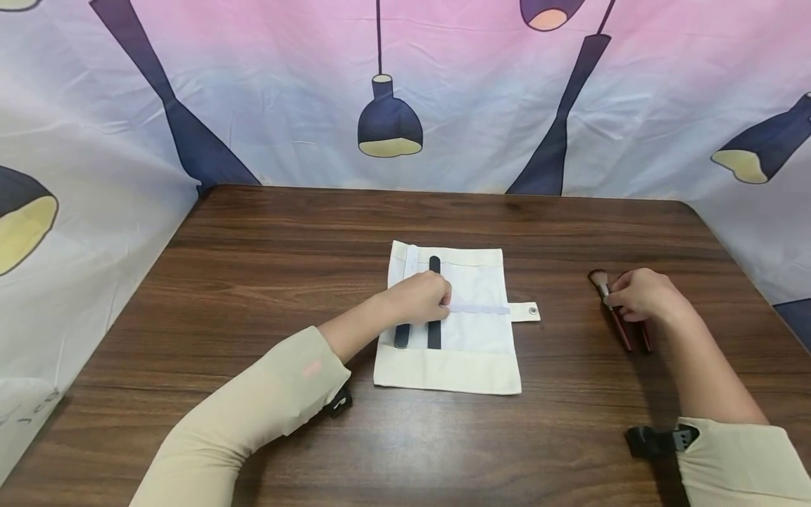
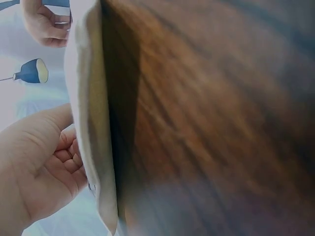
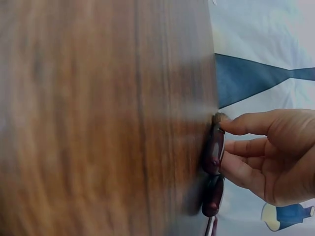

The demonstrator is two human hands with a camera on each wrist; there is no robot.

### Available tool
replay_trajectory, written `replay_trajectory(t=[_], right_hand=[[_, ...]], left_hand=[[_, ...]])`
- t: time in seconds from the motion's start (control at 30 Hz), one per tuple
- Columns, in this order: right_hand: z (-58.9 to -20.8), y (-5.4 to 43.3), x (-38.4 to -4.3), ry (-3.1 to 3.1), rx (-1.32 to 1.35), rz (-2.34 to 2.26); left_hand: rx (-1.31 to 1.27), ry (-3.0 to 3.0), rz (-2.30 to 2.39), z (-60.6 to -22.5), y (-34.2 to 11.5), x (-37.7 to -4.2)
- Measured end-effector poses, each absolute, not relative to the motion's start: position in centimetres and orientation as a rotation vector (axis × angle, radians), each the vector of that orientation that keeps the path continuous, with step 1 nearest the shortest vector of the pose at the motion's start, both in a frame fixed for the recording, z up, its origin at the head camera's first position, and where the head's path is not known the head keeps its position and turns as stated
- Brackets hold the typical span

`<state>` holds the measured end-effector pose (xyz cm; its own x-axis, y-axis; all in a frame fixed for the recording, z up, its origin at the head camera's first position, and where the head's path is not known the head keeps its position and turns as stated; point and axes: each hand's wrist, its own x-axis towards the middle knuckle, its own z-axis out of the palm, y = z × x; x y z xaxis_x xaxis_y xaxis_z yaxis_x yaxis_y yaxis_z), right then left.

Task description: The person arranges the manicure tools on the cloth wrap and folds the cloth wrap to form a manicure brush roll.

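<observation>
A white fabric roll pouch (image 1: 475, 373) lies unfolded on the table, with a pale elastic band (image 1: 481, 309) across its middle. Two dark flat sticks, like nail files, lie on it; the right one (image 1: 434, 336) has its lower end in the bottom pocket, and the left one (image 1: 402, 336) shows a rounded end. Over them, my left hand (image 1: 418, 297) has curled fingers pinching at the band; its palm side is partly hidden. On the right, my right hand (image 1: 646, 294) pinches a makeup brush (image 1: 617, 327) near its ferrule. Beside it lies a second dark red brush handle (image 1: 646, 338).
A snap tab (image 1: 526, 312) sticks out from the pouch's right side. The brown wooden table (image 1: 285, 246) reaches back to a printed cloth backdrop (image 1: 304, 105) with lamp drawings. Beige sleeves (image 1: 266, 394) cover both forearms, with a black strap (image 1: 659, 441) at the right wrist.
</observation>
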<state>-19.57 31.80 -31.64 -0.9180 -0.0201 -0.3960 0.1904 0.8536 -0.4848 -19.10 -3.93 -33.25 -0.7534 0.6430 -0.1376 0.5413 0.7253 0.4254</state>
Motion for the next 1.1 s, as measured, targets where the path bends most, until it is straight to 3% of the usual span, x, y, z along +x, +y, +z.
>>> replay_trajectory(t=[0.5,1.1], right_hand=[[-30.8,30.3,-19.8,2.733,0.128,-0.700],[-30.0,24.5,-20.5,2.909,0.162,-1.300]], left_hand=[[0.926,2.669,0.533,-33.6,-3.9,-19.0],[1.007,2.745,0.385,-33.5,-3.8,-18.7]])
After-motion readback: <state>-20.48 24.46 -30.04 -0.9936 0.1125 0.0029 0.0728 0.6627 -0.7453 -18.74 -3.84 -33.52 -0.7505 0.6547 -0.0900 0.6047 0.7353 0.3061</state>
